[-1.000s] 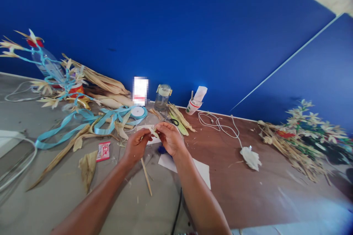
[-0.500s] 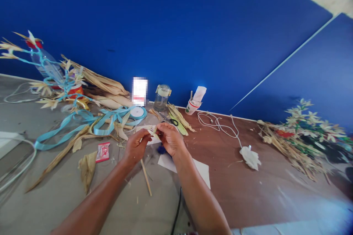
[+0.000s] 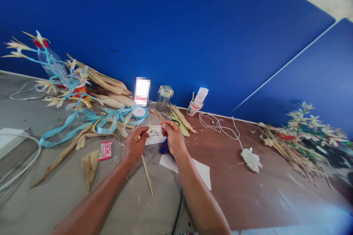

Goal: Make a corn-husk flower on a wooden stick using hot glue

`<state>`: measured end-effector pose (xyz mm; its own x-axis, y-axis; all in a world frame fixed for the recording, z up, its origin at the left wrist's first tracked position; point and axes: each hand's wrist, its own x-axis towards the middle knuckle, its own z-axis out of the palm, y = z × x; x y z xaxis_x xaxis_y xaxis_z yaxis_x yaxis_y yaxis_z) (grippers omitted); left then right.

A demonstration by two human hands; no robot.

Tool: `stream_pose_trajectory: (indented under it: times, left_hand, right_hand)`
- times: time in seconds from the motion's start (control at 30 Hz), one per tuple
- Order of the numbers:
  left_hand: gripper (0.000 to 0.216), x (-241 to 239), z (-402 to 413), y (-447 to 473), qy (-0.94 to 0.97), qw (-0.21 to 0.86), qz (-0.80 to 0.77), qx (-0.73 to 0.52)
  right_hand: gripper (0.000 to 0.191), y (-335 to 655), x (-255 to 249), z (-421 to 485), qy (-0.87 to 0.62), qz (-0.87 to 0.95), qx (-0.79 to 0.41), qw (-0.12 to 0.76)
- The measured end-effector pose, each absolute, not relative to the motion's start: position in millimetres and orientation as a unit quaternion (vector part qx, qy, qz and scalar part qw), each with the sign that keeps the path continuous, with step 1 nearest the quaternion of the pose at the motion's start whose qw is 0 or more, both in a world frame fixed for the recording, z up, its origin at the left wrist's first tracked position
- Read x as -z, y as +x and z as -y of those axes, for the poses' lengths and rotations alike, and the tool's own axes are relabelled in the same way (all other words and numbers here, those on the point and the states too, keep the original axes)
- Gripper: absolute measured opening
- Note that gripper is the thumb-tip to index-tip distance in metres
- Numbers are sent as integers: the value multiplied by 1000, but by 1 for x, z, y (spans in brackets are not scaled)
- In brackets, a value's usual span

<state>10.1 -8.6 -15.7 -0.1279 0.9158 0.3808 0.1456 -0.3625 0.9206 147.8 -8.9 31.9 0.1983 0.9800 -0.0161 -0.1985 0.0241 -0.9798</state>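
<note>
My left hand [image 3: 136, 142] is closed in a pinch at a small pale piece of corn husk [image 3: 151, 128] with thin pointed ends, which shows at its fingertips. A short gap to the right, my right hand [image 3: 173, 136] has its thumb and fingers pressed together; whatever they hold is too small to make out. White paper [image 3: 156, 138] lies beneath the fingers. Just below the right hand is a dark blue object [image 3: 164, 147], partly hidden by the wrist. Scissors [image 3: 175, 122] with black handles lie behind that hand.
Light blue ribbon [image 3: 59, 137] and dried husks [image 3: 107, 82] spread on the left, near a husk-flower branch [image 3: 74, 82]. At the back stand a clear jar [image 3: 164, 97] and a paper cup [image 3: 195, 107]. A white cable [image 3: 234, 128] and a flower bunch [image 3: 309, 117] lie right.
My hands have drawn slightly apart; earlier their fingertips met at the pale husk piece. The view has shifted a little, moving the table's things slightly right.
</note>
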Motion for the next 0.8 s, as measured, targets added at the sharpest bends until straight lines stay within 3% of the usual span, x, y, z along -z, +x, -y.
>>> stream_pose_trajectory:
  times: [0.17,0.43,0.8]
  left_hand:
    - [18,21,6,11,551,347,-467,-599]
    - [16,13,9,9,573,318,-465,-595]
    - [18,12,11,9,590,289,-466,-593]
  right_hand:
    - [11,151,-46,19,-475,472,-428,607]
    - [13,144,-68,37,-463,671,-287,503]
    - [17,140,-64,35,-477,710,-189,482]
